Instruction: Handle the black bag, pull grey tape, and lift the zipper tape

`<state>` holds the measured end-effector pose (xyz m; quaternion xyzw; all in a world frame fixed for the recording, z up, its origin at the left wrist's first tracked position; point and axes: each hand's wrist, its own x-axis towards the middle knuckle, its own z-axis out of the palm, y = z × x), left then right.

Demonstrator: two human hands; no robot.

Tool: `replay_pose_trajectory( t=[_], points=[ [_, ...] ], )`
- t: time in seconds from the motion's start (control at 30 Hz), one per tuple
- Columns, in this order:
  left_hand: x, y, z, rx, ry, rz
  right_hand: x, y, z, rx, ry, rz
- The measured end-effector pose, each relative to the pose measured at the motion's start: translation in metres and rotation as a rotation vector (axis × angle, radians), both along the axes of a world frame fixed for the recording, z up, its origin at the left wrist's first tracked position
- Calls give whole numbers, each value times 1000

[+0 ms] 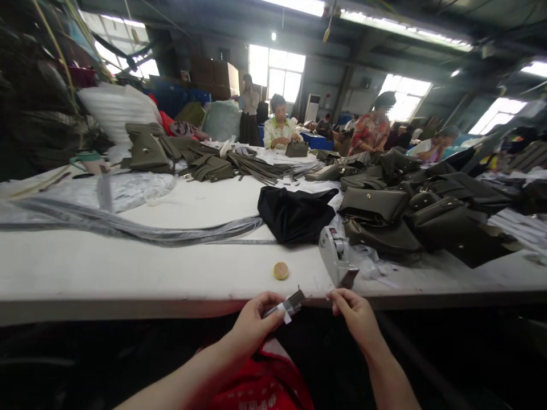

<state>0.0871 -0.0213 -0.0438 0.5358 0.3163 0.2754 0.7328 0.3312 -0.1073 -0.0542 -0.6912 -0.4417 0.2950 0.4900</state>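
Fingers of the left hand (255, 323) pinch a small dark strap piece (290, 302) wrapped with white tape, just below the desk (128, 273) edge; the right hand (354, 313) hovers beside it, loosely curled, holding nothing, near the tape dispenser (335, 259).

One tape dispenser (335, 259), one yellow disc (281, 271), one black cloth (294, 213).
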Motion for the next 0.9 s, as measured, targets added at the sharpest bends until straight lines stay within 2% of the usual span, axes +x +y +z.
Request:
replay_pose_trajectory(
  t=[0.1,0.17,0.23,0.4,0.5,0.67,0.77,0.9],
  points=[
    [4,0,4,44,-30,104,-59,2,30,38,139,195],
    [2,1,6,78,-42,161,-84,4,34,19,208,272],
    [-1,2,7,120,-36,202,-98,9,28,-3,240,305],
    [-12,2,5,127,-57,220,-107,26,11,-64,225,286],
    [-16,2,6,125,-58,220,-111,32,12,-93,212,301],
    [-22,2,16,211,11,336,-120,32,20,-75,237,404],
    [-27,3,17,341,40,341,-128,35,21,-34,216,345],
    [-34,7,11,585,7,352,-139,50,17,46,234,311]
  ],
)
